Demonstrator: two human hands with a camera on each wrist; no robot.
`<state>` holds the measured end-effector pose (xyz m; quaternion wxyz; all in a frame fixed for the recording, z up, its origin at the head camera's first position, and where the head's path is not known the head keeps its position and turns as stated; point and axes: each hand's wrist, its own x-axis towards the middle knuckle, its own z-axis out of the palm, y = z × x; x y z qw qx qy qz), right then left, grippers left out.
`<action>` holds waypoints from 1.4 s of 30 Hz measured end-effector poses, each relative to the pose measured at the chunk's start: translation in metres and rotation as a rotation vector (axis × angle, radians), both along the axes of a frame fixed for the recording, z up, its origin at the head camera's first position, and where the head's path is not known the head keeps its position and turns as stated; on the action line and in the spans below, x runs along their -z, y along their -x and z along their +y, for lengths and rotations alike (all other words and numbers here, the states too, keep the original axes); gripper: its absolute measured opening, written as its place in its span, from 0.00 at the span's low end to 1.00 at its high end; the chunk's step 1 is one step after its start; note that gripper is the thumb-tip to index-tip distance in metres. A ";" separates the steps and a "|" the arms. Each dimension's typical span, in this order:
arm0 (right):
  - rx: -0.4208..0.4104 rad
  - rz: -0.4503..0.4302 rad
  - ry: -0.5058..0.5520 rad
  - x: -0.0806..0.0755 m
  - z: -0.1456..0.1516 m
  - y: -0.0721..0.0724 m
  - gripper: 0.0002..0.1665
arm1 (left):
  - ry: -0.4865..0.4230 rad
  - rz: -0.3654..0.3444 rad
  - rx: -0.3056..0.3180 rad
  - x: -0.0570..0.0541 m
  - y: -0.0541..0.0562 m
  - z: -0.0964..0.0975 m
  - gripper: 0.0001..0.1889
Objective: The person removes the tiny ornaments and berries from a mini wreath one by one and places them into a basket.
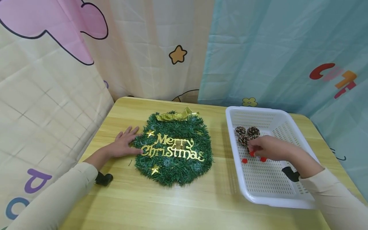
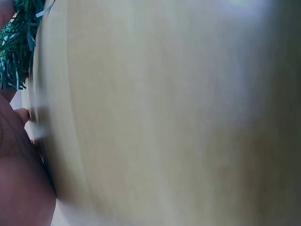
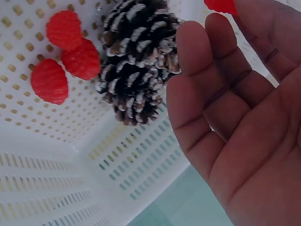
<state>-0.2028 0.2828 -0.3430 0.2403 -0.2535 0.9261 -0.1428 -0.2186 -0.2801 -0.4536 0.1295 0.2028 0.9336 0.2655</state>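
Observation:
A green tinsel Christmas wreath point(image 1: 173, 174) lies on the table with a gold "Merry Christmas" sign point(image 1: 172, 151) across it. My left hand point(image 1: 123, 143) rests beside its left edge, fingers spread and fingertips at the greenery. Some of that tinsel point(image 2: 16, 47) also shows in the left wrist view. Over in the white plastic basket point(image 1: 244, 188), my right hand point(image 1: 267, 147) pinches a red artificial raspberry point(image 3: 221, 5), partly hidden by the thumb. Other raspberries point(image 3: 49, 81) lie on the basket floor, next to frosted pine cones point(image 3: 131, 70).
A gold ribbon bow point(image 1: 175, 115) tops the wreath, and gold stars point(image 1: 155, 169) sit on its left side. The basket's raised rim point(image 1: 234, 153) surrounds the right hand's area. Patterned curtains point(image 1: 155, 57) hang behind the wooden table point(image 1: 172, 207).

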 end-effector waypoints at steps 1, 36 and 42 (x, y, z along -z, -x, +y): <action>0.002 -0.011 -0.005 0.002 0.001 0.000 0.10 | -0.003 -0.001 0.001 0.000 0.000 0.000 0.48; -0.046 -0.028 -0.030 0.030 0.001 -0.003 0.15 | -0.005 0.002 0.007 -0.003 -0.004 0.002 0.47; -0.067 -0.017 -0.018 0.027 0.001 -0.002 0.14 | -0.002 0.005 0.006 -0.001 -0.003 0.001 0.47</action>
